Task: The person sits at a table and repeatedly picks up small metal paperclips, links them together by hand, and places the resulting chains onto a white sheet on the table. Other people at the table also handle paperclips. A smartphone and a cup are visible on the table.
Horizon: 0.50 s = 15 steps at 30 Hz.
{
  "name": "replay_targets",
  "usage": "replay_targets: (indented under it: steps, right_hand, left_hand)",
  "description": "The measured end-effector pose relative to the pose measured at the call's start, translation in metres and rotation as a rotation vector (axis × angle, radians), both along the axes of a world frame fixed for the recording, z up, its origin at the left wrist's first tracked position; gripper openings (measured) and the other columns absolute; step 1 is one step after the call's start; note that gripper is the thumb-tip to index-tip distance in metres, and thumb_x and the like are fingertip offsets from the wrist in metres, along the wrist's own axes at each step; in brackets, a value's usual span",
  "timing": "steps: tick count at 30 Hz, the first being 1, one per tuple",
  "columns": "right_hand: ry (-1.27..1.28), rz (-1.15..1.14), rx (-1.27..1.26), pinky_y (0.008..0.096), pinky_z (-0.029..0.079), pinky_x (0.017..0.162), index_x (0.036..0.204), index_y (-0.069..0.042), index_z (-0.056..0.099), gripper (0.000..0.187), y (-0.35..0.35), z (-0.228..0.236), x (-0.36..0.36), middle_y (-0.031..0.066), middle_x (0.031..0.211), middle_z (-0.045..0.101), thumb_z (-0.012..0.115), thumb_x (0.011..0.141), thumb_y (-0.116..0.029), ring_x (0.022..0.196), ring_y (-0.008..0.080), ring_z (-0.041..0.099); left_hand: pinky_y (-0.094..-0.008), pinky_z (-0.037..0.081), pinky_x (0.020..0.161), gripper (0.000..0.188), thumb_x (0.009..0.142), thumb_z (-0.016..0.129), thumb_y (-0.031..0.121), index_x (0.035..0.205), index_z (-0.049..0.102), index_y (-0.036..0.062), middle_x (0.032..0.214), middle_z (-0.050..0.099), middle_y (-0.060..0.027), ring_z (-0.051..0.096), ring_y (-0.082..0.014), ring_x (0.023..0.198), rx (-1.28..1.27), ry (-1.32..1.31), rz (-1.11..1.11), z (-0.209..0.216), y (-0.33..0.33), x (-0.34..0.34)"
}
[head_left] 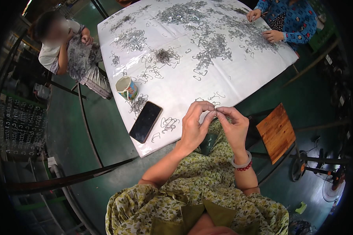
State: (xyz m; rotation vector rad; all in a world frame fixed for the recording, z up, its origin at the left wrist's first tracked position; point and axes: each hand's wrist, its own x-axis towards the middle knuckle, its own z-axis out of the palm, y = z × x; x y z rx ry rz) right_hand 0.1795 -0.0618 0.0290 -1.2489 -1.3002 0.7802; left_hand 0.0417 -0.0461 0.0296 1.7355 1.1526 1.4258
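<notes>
Just over the near edge of the white-covered table (166, 88), my left hand (193, 127) and my right hand (236, 127) meet at the fingertips. Both are closed in a pinch. Whatever sits between the fingers is too small and too covered to make out. Right beyond them lie a few bent wire hooks (215, 98). Left of my left hand is a small group of loose wire hooks (170, 124), beside a dark smartphone (146, 122) lying face up. My right wrist wears a pale bangle and a red bead bracelet.
A colourful paper tub (130, 93) stands behind the phone, next to a wire pile (138, 103). Larger heaps of metal hooks (213, 49) cover the far table. One person sits at left; another person's hands (273, 36) work at far right. A wooden stool (276, 133) stands at right.
</notes>
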Motion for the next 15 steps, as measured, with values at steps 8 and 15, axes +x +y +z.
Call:
replay_targets:
  steps: [8,15]
  right_hand:
    - [0.129,-0.055,0.022,0.0231,0.051,0.071,0.105,0.007,0.068,0.017,0.031,0.000,-0.006,0.0110,0.091,0.072,0.063,0.090,0.002,0.079,0.0111,0.065]
    - [-0.605,0.022,0.024,0.0391,0.051,0.073,0.095,0.003,0.072,0.017,0.176,-0.128,-0.003,0.0201,0.083,0.066,0.069,0.081,-0.007,0.079,0.0339,0.064]
  left_hand:
    - [-0.0303,0.053,0.080,0.008,0.091,0.062,-0.001,0.098,0.058,-0.0022,0.096,0.069,-0.0133,0.069,-0.0195,0.089,-0.081,-0.281,0.005,-0.004,-0.001,-0.012]
    - [-0.0305,0.052,0.084,0.007,0.091,0.060,-0.003,0.097,0.056,-0.0032,0.095,0.068,-0.0136,0.067,-0.0193,0.092,-0.088,-0.230,0.001,0.002,-0.002,-0.029]
